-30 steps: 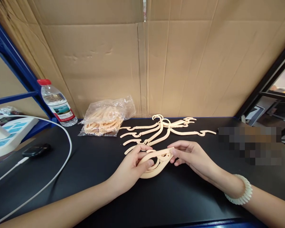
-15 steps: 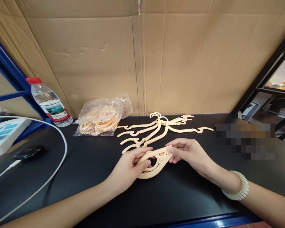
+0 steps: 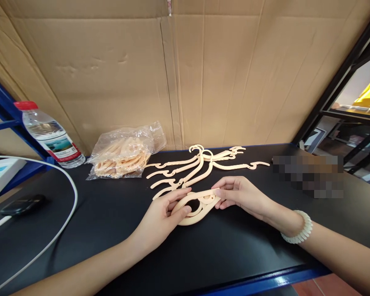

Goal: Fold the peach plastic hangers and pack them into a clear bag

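A folded cream plastic clothes hanger [image 3: 189, 220] is held between my two hands above the black table. My left hand [image 3: 156, 218] grips its rounded left end, thumb on top and fingers behind. With thumb and fingers, my right hand [image 3: 239, 193] pinches the narrower right end. The hanger's arms curl around an open loop in its middle. Just beyond my hands lie several unfolded hangers [image 3: 199, 174] of the same cream colour, overlapping one another, with hooks pointing to the back. Part of the nearest one is hidden behind my left fingers.
A clear plastic bag [image 3: 123, 154] with more folded hangers lies at the back left. Beside it leans a water bottle [image 3: 54, 137] with a red cap. A white cable [image 3: 72, 222] curves past a black device [image 3: 23, 204] on the left. Cardboard [image 3: 126, 74] stands behind the black table [image 3: 234, 255].
My view has shifted slightly, so the scene sits further left. Both hands keep their hold on the folded hanger, whose middle loop now shows more openly.
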`<state>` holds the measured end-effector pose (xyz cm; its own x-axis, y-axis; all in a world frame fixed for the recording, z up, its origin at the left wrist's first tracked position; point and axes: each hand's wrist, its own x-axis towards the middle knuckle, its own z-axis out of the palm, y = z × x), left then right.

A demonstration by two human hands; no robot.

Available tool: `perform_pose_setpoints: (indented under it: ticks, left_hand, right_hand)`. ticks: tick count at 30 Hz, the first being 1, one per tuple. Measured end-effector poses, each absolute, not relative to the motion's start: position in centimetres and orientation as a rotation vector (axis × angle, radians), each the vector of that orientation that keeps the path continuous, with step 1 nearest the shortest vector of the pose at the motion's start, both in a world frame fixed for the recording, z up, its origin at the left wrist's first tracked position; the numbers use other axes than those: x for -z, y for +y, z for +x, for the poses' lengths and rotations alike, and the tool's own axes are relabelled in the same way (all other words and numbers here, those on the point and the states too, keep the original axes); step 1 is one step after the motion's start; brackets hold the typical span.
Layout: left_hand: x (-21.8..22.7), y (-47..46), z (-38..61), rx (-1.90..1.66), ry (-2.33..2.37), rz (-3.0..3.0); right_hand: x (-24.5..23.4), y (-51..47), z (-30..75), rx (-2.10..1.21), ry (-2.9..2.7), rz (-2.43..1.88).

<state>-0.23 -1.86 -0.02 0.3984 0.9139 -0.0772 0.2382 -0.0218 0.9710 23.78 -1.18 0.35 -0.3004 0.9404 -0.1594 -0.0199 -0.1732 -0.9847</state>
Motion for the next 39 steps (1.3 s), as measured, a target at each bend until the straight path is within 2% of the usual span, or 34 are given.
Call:
perform_pose_setpoints:
  ticks: [14,21,27,33,35,39]
  left_hand:
    - [-0.4,-2.4,-0.6,-0.851,1.094,1.806]
    - [-0.8,-2.0,-1.1,-0.897,1.105,1.855]
    - [-1.6,-1.6,-1.4,-0.975,1.111,1.872]
    - [-2.9,-0.4,-2.6,-1.107,1.299,2.011]
    - [-3.4,0.3,-3.3,-1.131,1.399,2.096]
    - [-3.6,1.2,-4.1,-1.038,1.493,2.297]
  right_hand:
    - [-1.4,2.2,29.6,-1.495,-1.332,-1.297]
    - [-2.6,3.0,32.9,-1.305,-1.656,-1.654]
    - [-3.3,2.8,33.9,-1.133,-1.716,-1.873]
    - [-2.5,3.4,34.9,-0.968,-1.764,-1.87]
    - [-2.3,3.4,34.8,-0.847,-1.795,-1.847]
    - [-2.1,3.0,33.2,-0.384,-1.811,-1.756]
